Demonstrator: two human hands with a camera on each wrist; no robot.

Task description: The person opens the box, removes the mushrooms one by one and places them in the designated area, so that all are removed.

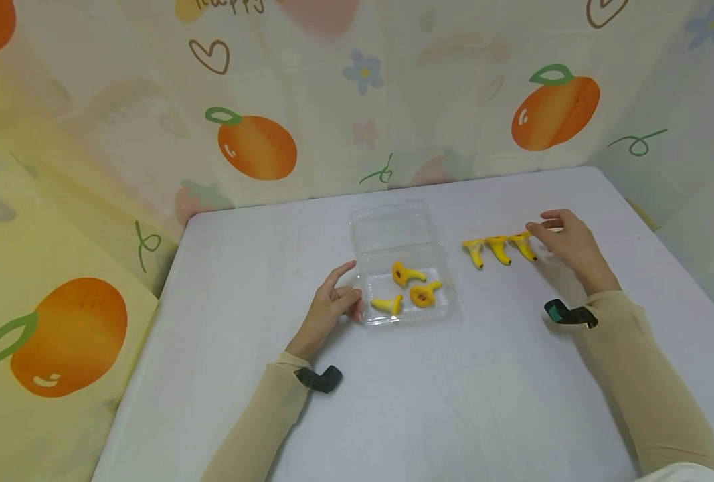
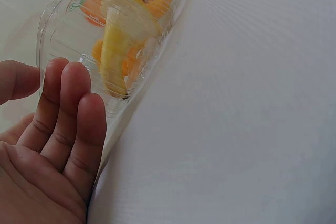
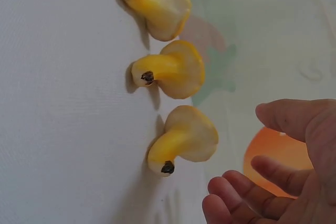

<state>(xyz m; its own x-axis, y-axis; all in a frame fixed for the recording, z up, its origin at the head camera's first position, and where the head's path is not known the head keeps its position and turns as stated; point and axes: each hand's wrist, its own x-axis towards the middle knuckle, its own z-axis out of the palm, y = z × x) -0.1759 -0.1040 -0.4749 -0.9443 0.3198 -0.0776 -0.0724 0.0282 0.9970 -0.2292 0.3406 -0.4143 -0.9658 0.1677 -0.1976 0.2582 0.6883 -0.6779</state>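
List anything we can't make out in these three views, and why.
- Left wrist: exact outlines of the yellow pieces, blurred together behind the ribbed wall of the clear container.
- Left wrist: the container's far end, cut off by the top edge.
- Head: the left hand's lower fingers, partly hidden beneath the hand itself.
- Head: the brown lettering, cut off by the top edge.
- Right wrist: the rest of the right hand, cut off by the frame's edges.

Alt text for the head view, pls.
A person's left hand is at the left edge of an open clear box holding three yellow mushroom-shaped pieces; the right hand is by the right end of a row of three more on a white table.
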